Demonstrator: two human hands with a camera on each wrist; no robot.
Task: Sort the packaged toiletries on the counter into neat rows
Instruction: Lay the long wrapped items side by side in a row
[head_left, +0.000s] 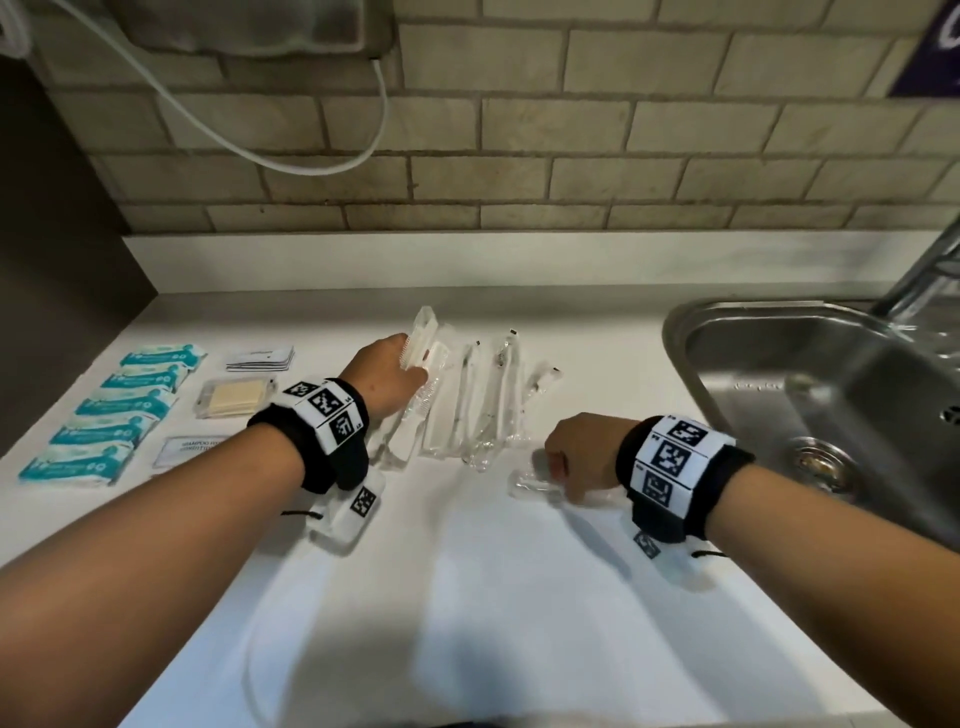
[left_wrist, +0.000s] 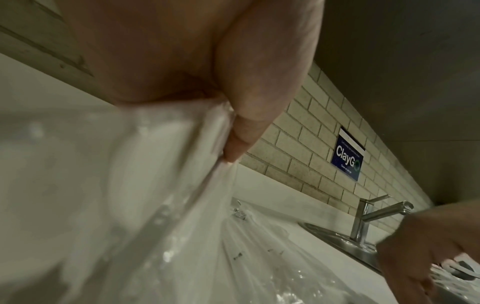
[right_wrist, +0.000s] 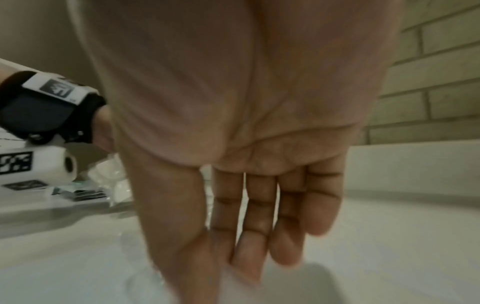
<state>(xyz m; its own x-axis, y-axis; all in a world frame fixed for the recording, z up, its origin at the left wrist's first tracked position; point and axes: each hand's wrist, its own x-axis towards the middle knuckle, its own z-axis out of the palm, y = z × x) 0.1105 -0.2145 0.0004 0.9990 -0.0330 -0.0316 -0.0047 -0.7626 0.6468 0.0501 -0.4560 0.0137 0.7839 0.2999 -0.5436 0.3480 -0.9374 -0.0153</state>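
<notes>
Several long clear-wrapped toiletry packets (head_left: 483, 400) lie side by side at the middle of the white counter (head_left: 467, 597). My left hand (head_left: 402, 366) grips the leftmost one, a white comb in clear wrap (head_left: 423, 340); in the left wrist view the thumb (left_wrist: 246, 123) pinches the wrap (left_wrist: 155, 164). My right hand (head_left: 563, 460) is nearer the front edge and pinches a small clear packet (head_left: 530, 486) that rests on the counter. In the right wrist view, thumb and fingertips (right_wrist: 244, 257) close on that blurred packet (right_wrist: 285, 283).
A column of teal packets (head_left: 119, 410) lines the far left. Beside it lie a boxed soap (head_left: 234, 397), dark-edged sachets (head_left: 260, 358) and a shampoo sachet (head_left: 192, 449). A steel sink (head_left: 810, 395) and tap (head_left: 924, 270) are at the right, under a tiled wall.
</notes>
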